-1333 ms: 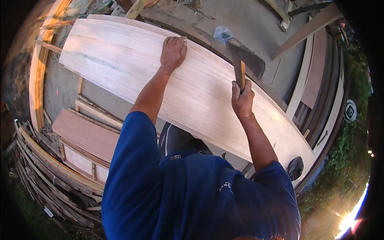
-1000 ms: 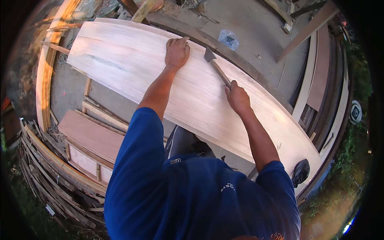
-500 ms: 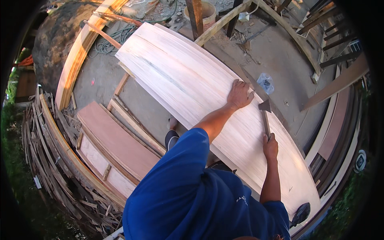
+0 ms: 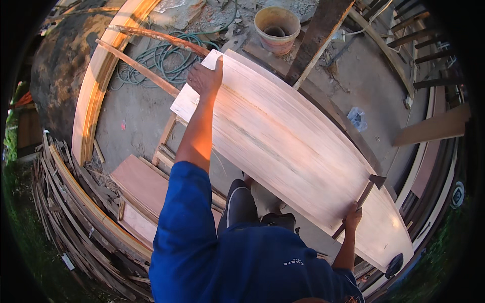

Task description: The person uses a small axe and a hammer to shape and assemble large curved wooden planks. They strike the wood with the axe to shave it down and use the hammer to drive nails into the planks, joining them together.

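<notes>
A long stack of pale thin wooden sheets [image 4: 283, 136] slants from the upper left down to the lower right in front of me. My left hand [image 4: 205, 78] is at the stack's far left end, its fingers curled at the edge and gripping the top sheet. My right hand [image 4: 353, 217] is closed around the wooden handle of a hatchet [image 4: 366, 193] over the right part of the stack. The hatchet's dark head points away from me, near the far edge of the sheets. At the stack's near right end lies a dark object [image 4: 394, 265] whose kind I cannot make out.
Beyond the stack stand a dirty bucket [image 4: 276, 30] and an upright timber post [image 4: 318, 43]. A green hose [image 4: 161, 65] lies coiled near a curved laminated beam [image 4: 96, 96]. Reddish boards [image 4: 139, 177] and piled scrap wood [image 4: 70, 202] lie at left; a clear plastic bag [image 4: 357, 118] is at right.
My left hand has moved from the middle of the stack to its far left end. The hatchet has shifted right and nearer, still in my right hand. The view has shifted too.
</notes>
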The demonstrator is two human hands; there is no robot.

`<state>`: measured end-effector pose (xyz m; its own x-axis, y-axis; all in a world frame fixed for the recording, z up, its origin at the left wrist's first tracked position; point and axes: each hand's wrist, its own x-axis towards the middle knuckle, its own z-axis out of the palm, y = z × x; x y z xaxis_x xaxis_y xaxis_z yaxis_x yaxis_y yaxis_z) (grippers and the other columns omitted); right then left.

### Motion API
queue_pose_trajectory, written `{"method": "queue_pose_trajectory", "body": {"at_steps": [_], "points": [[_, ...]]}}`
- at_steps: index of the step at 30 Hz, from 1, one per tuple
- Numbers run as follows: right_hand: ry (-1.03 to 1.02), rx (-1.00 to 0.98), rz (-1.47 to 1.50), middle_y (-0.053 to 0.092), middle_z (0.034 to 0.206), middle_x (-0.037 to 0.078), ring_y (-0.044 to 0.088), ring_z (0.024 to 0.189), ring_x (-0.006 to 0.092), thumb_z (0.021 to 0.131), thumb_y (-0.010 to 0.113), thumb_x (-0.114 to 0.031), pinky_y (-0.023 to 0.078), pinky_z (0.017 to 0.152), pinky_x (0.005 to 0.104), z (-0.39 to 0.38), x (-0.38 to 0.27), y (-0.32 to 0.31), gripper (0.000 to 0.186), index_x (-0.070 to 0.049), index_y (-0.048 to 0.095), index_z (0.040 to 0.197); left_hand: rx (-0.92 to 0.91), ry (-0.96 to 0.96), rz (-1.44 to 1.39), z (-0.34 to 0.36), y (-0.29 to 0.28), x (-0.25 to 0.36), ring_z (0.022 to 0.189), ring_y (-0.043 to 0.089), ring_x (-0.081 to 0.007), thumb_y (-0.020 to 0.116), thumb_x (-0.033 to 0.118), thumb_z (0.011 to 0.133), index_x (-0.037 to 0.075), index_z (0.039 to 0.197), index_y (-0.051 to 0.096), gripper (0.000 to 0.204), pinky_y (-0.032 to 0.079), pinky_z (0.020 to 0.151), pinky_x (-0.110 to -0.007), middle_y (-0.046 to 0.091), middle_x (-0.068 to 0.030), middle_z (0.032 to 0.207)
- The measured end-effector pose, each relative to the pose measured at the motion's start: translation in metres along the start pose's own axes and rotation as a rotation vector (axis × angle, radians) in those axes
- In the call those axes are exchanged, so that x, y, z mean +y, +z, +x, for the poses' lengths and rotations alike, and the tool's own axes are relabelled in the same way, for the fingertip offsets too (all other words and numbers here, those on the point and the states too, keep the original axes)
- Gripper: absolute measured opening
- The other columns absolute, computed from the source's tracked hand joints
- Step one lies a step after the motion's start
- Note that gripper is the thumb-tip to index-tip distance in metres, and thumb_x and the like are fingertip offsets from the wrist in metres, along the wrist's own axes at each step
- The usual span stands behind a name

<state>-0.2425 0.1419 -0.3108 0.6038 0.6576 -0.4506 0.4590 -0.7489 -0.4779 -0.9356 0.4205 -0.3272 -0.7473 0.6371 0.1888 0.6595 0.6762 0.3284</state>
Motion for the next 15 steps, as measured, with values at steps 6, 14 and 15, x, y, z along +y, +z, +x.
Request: {"method": "queue_pose_trajectory", "body": {"at_steps": [6,14,15], "points": [[-0.015,0.048,0.058,0.046,0.058,0.0,0.044,0.041,0.0136,0.107,0.057,-0.044,0.036,0.037,0.0351,0.001,-0.007,0.007,0.041,-0.008,0.051,0.088,-0.459,-0.354,-0.238,0.149,0.109,-0.045,0.138,0.052,-0.0463,0.044,0.089,0.087,-0.008,0.142,0.055,0.112,0.036,0.115,-0.054,0.052,-0.0361,0.148],[0.019,0.179,-0.076,0.045,0.062,0.001,0.044,0.053,0.0132,0.107,0.058,-0.042,0.037,0.047,0.0366,0.005,0.028,0.005,0.042,-0.005,0.054,0.086,-0.855,-0.327,-0.46,0.171,0.175,-0.028,0.131,0.057,-0.0366,0.068,0.07,0.082,-0.009,0.14,0.057,0.098,0.042,0.111,-0.041,0.055,-0.031,0.146],[-0.066,0.228,-0.094,0.044,0.059,-0.001,0.043,0.047,0.0134,0.106,0.059,-0.046,0.036,0.043,0.0367,0.005,0.033,0.006,0.045,-0.007,0.053,0.083,-0.863,-0.328,-0.448,0.176,0.181,-0.037,0.131,0.057,-0.0366,0.068,0.07,0.082,-0.009,0.14,0.057,0.098,0.042,0.111,-0.041,0.055,-0.031,0.146]]}}
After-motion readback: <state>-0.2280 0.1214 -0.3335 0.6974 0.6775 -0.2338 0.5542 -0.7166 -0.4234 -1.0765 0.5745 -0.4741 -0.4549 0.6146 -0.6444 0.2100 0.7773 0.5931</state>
